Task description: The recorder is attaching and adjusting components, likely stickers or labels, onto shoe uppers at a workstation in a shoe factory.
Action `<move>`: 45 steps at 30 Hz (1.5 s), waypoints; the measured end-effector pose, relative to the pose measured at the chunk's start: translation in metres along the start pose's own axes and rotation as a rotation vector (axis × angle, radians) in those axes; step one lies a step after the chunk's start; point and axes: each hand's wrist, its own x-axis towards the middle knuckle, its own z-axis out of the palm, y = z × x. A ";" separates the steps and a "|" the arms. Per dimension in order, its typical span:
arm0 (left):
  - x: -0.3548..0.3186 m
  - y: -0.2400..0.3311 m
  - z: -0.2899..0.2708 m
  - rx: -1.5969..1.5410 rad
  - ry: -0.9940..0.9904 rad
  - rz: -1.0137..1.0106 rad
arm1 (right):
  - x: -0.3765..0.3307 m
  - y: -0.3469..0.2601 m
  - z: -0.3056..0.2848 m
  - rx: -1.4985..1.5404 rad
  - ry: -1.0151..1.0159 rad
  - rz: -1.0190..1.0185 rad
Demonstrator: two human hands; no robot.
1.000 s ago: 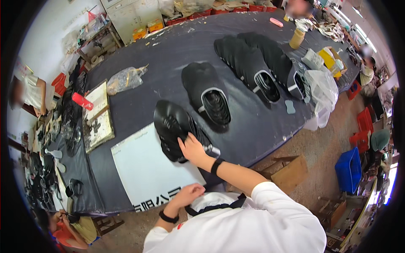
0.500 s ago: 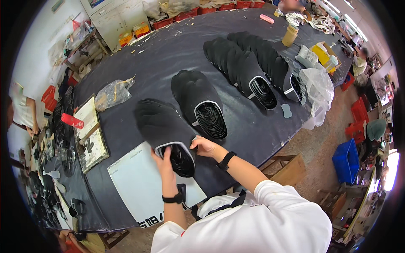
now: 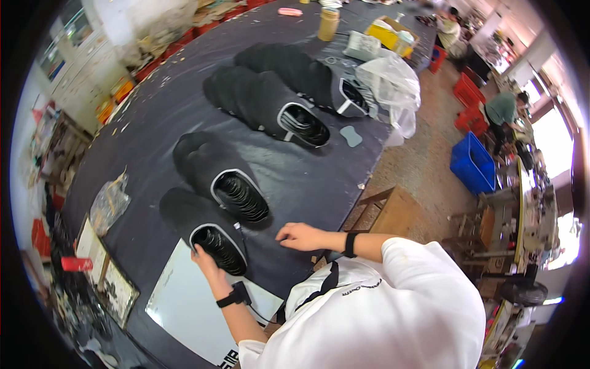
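A nested stack of black shoe uppers (image 3: 182,211) with pale-edged openings lies nearest me on the table. My left hand (image 3: 206,264) grips the near-left rim of its opening, the fingers partly hidden at the edge. My right hand (image 3: 301,237) hovers apart from the stacks, to their right, over the dark table cover; its fingers are loosely bent with nothing visible in them. Just behind lies a second stack of uppers (image 3: 200,150). Farther back, two longer stacks (image 3: 243,101) sit side by side. A small white tag (image 3: 237,226) shows beside the nearest stack.
A white board (image 3: 184,307) lies under my left forearm. Left of it are a stained slab (image 3: 117,295), a red cylinder (image 3: 77,264) and a plastic bag (image 3: 110,206). A pale-blue flat piece (image 3: 351,136) lies near the right edge. A wooden stool (image 3: 396,212) stands beside the table.
My right hand has let go of the nearest stack and moved off to the right. My left hand stays at its rim. The view has swung toward the right.
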 end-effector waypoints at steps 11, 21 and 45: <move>-0.078 0.032 0.011 0.952 0.297 0.402 | -0.044 0.093 -0.237 -0.610 0.748 0.268; -0.163 -0.004 0.201 0.890 0.209 0.334 | 0.005 0.181 -0.296 -0.995 0.447 0.281; -0.199 -0.127 0.426 0.832 -0.489 0.190 | -0.053 0.157 -0.311 -0.548 0.382 -0.348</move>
